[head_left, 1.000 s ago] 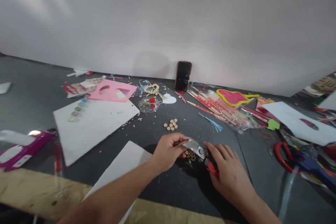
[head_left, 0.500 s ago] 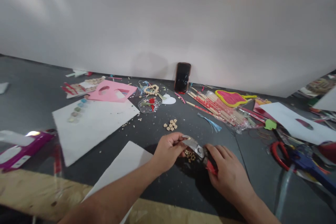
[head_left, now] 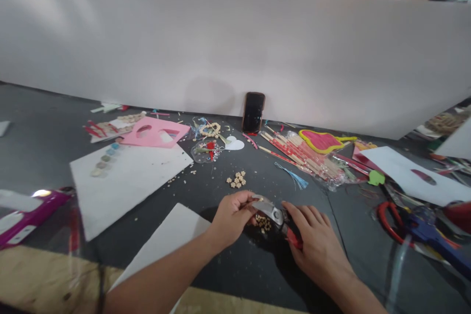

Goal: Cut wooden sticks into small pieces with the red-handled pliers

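Note:
My right hand [head_left: 312, 238] is wrapped around the red handles of a pair of pruning shears [head_left: 271, 210], whose metal jaws point left. At the tip of those jaws, my left hand [head_left: 231, 218] pinches a small pale wooden piece [head_left: 261, 199], mostly hidden by fingers and blade. Beneath the shears lies a heap of small wooden beads [head_left: 263, 223], partly covered by the tool. A second cluster of flower-shaped wooden beads [head_left: 236, 180] rests on the dark table just beyond my left hand.
A phone [head_left: 253, 113] leans against the white board [head_left: 228, 49] at the back. White sheets [head_left: 125, 181] and a purple glue gun [head_left: 40, 218] lie left. Bagged red-and-wood sticks [head_left: 301, 154] and a blue tassel [head_left: 292, 175] are right, with a blue tool [head_left: 430, 230] and red-handled scissors [head_left: 386, 223].
The view has tilted slightly, so the table appears a little lower. Both hands keep their grip, with the shears still at the small wooden piece.

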The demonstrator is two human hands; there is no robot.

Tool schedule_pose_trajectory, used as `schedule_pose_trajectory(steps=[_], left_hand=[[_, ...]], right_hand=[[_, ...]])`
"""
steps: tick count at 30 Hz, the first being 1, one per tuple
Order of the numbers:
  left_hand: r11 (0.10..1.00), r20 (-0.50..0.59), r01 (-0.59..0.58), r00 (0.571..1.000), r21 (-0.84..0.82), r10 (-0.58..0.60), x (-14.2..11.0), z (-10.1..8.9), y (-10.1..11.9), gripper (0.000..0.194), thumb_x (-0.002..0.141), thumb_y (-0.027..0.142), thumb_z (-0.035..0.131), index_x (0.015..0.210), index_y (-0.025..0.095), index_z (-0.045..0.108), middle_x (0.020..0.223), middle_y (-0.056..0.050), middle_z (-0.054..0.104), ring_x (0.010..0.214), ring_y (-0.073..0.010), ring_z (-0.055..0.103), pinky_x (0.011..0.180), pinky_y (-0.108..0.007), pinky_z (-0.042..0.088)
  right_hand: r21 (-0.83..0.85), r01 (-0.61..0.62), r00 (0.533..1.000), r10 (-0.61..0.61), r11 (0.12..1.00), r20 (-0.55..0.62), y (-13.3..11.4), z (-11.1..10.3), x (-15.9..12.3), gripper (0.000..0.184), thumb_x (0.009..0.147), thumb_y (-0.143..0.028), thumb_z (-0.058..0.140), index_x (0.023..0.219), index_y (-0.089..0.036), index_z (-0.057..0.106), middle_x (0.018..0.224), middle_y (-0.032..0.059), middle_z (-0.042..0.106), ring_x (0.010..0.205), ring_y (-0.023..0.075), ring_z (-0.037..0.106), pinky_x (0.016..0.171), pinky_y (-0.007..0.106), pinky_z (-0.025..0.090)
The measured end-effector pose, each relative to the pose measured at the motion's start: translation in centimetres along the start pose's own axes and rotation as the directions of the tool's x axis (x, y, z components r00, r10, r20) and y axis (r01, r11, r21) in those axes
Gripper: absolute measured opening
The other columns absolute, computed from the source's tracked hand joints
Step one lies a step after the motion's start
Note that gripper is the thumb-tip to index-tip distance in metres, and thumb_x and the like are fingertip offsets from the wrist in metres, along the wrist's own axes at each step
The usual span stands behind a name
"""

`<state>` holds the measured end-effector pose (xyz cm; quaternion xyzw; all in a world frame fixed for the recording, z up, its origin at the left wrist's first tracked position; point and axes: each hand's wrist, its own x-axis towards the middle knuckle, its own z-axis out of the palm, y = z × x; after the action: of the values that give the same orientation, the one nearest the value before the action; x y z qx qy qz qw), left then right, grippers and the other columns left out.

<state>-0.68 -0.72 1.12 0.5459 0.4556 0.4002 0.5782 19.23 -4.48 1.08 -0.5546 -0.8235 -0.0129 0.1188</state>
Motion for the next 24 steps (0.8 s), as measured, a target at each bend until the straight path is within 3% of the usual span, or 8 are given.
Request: schedule_pose_trajectory(steps=[13,24], left_hand=[[0.999,-0.014,-0.010,1.000,0.053,0.010,0.05,0.07,-0.48,0.017,0.077,0.030,0.051,0.075,0.015,0.060,0.054,0.003,0.054,0.051,-0.0099,0.050,0.052,-0.019,0.038],[0.997,-0.024,-0.029,0.999,0.071,0.031,0.06,0.14,-0.45,0.015,0.076,0.028,0.051,0.075,0.016,0.060,0.056,0.002,0.056,0.050,-0.0102,0.051,0.051,-0.019,0.038]], right_hand=[[0.025,-0.037,0.999,0.036,0.999,0.040,0.14,0.12,-0.01,0.049,0.074,-0.016,0.047,0.122,-0.021,0.045,0.109,0.0085,0.057,0.097,0.0231,0.048,0.080,0.037,0.037],[0.020,-0.011,1.000,0.011,1.000,0.003,0.27,0.05,-0.14,0.049,0.072,-0.015,0.047,0.121,-0.022,0.046,0.108,0.0085,0.058,0.095,0.0233,0.050,0.079,0.038,0.038]])
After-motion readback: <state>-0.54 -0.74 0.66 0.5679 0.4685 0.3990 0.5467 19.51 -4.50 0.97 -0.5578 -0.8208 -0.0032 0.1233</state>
